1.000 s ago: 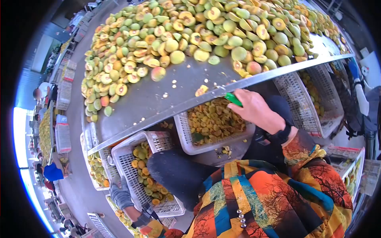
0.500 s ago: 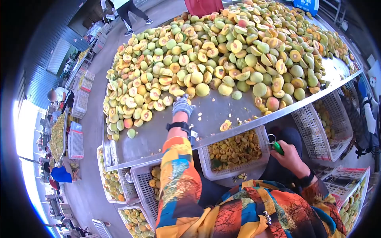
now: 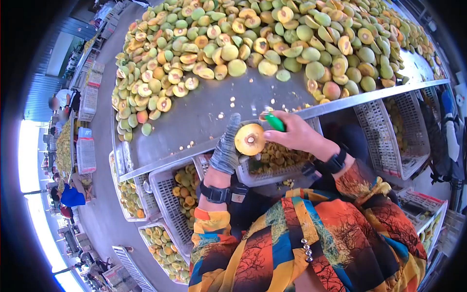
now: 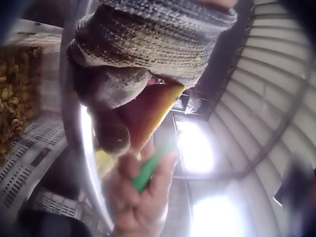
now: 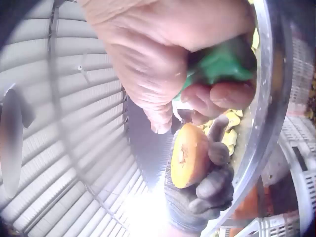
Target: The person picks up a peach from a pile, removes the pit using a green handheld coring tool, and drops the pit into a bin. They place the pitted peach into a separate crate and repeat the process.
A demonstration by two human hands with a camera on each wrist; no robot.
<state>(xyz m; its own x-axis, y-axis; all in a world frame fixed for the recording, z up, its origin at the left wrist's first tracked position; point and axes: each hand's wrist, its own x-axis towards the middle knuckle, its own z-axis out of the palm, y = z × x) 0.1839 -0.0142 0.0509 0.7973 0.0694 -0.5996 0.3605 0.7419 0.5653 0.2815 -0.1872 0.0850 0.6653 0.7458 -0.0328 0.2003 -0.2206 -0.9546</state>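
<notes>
My left hand [image 3: 225,148], in a grey knit glove, holds a peach half [image 3: 249,140] over the table's front edge. Its yellow cut face, with the pit at the centre, points up toward the head camera. In the right wrist view the gloved fingers [image 5: 215,190] curl round the skin side of the fruit. My bare right hand [image 3: 304,134] grips a green-handled ring tool [image 3: 276,121] just right of the peach half. The right thumb lies close to the fruit's edge. In the right wrist view, fingers cover most of the green handle [image 5: 219,66].
A big heap of halved peaches [image 3: 233,48] covers the back of the metal table [image 3: 204,104]. Below its front rim stand a crate of scraps [image 3: 258,177], a crate of peach halves [image 3: 163,182] at left and another crate [image 3: 384,141] at right. Small bits lie along the edge.
The left hand was low beside the left crate, reached into the heap, and is now back at the table edge with a peach half. The right hand dipped below the rim, then rose beside the fruit.
</notes>
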